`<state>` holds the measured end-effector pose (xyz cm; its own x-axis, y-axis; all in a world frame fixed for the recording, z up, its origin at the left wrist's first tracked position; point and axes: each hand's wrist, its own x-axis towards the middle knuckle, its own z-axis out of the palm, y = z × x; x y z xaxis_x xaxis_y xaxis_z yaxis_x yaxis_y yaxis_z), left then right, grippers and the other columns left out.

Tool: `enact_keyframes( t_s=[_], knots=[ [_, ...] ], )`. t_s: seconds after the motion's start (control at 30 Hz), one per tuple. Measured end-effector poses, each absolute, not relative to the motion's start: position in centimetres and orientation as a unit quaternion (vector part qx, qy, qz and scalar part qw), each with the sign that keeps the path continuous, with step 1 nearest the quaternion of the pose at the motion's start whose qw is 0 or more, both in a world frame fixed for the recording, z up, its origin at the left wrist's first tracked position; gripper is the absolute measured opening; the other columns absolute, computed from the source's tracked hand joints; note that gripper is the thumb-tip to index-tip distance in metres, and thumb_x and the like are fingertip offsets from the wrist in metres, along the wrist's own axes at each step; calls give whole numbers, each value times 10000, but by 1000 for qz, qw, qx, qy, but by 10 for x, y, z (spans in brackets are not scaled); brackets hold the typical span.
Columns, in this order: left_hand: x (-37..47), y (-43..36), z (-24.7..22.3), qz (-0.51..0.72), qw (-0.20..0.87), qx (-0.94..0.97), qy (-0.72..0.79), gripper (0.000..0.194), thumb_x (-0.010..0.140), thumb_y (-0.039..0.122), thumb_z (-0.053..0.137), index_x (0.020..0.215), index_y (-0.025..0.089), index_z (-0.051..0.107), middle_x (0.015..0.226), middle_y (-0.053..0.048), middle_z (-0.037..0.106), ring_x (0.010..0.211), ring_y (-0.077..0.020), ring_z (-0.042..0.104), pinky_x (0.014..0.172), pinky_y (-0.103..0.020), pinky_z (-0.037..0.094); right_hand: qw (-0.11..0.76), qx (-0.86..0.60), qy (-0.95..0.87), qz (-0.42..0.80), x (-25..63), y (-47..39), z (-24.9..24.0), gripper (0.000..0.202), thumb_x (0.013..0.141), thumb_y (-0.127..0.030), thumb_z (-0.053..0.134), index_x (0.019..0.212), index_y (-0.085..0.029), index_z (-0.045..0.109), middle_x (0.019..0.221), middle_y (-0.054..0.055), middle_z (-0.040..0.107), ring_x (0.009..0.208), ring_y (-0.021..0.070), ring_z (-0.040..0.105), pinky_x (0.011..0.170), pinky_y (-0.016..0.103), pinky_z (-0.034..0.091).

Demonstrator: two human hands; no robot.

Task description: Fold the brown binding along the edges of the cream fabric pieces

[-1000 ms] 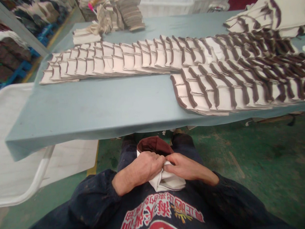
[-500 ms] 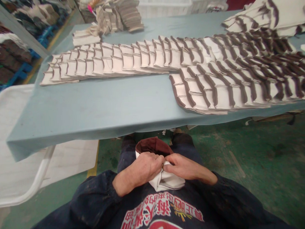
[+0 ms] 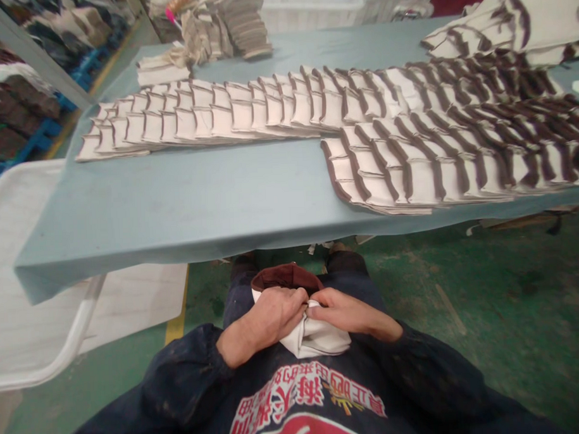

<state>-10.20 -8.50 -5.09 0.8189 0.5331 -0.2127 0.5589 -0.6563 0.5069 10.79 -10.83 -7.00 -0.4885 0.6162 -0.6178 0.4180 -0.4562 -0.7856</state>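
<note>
Cream and maroon, the cloth piece [image 3: 322,340] sits over the person's lap, just in front of the bench [image 3: 198,201]. The left hand [image 3: 264,319] has its fingers closed on the gathered fabric, and the right hand [image 3: 352,313] pinches it right beside them, the maroon part gaping towards the bench. On the bench, a long overlapping row of cream pieces [image 3: 248,111] runs across the middle, with a brown-edged row [image 3: 423,174] at the near right. Beige bundles [image 3: 245,28] stand at its far side; a white tray [image 3: 18,220] is by its left end.
</note>
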Motion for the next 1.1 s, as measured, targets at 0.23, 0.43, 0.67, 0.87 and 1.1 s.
enact_keyframes(
  t_s=[0.23,0.43,0.67,0.87,1.1],
  knots=[
    [-106,-95,-89,-19,323,875,360,163,1079,234,404,1068,164,552,933,-98,759,869,-258,756,780,-339,570,103,-527,-414,735,96,-120,-107,370,885,-510,637,772,-158,634,640,-18,555,565,114,427,521,240,298],
    [-109,-101,-98,-11,347,853,389,168,1079,240,408,1086,172,561,939,-93,768,870,-253,766,782,-326,571,128,-530,-366,754,95,-124,-116,456,828,-600,713,766,-152,658,646,-11,587,583,120,461,536,248,311],
    [-103,-97,-105,-14,359,846,393,193,1078,240,390,1086,163,567,947,-110,769,889,-271,763,789,-342,564,149,-558,-331,746,97,-124,-122,365,843,-510,738,821,-147,702,717,2,636,648,135,508,577,250,366],
    [-102,-100,-108,-17,367,840,399,195,1078,240,383,1041,165,559,925,-111,761,856,-273,759,758,-340,557,152,-574,-314,741,98,-125,-122,292,841,-447,755,821,-158,719,733,0,648,680,143,529,595,248,382],
    [-104,-100,-108,-7,375,837,399,192,1080,244,380,1051,169,555,930,-104,754,863,-266,753,775,-337,554,149,-567,-309,749,97,-123,-119,292,841,-444,754,820,-155,718,734,0,656,674,143,533,599,249,388]
  ],
)
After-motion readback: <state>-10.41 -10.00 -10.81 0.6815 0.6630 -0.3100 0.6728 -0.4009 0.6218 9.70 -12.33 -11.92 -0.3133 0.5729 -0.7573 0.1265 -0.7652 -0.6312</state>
